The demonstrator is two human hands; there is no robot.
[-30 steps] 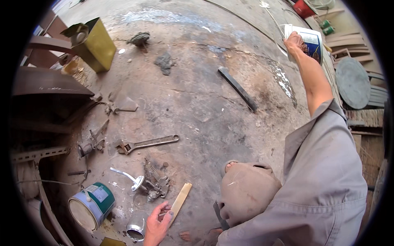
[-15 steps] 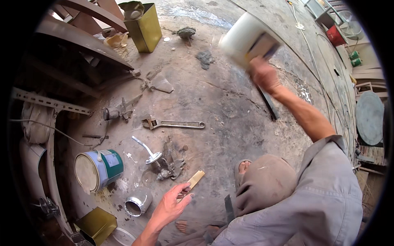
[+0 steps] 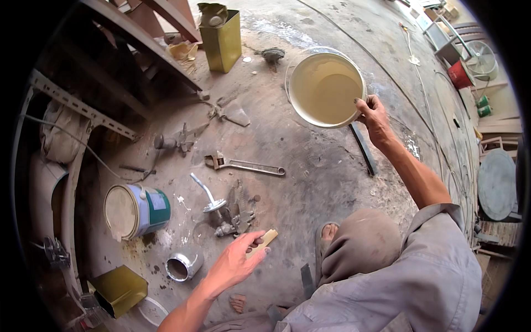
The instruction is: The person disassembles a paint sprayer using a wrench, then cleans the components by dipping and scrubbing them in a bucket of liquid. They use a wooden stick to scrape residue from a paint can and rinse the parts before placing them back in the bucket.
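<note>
Out at the upper right, my right hand (image 3: 376,122) grips the rim of a pale bucket (image 3: 298,91), tilted so its beige inside faces me. Whether liquid lies in it I cannot tell. My left hand (image 3: 232,263) holds a flat wooden strip (image 3: 268,239) between thumb and fingers, low over the floor. Just beyond that hand lies a dirty spray gun (image 3: 237,220), beside a white-coated lid with a tube (image 3: 213,203). A silver metal cup (image 3: 191,260) rests on its side left of my forearm. Farther off is an adjustable wrench (image 3: 249,165).
A paint bucket (image 3: 157,209) with a green and white label stands at left, near a cut-open yellow tin (image 3: 124,288). Another yellow tin (image 3: 224,47) stands at the far left. Near the right hand lies a dark bar (image 3: 362,149). Cables (image 3: 426,97) run along the right.
My right hand has turned the bucket from showing its outer side to showing its open mouth. My left hand keeps the wooden strip and has moved slightly up.
</note>
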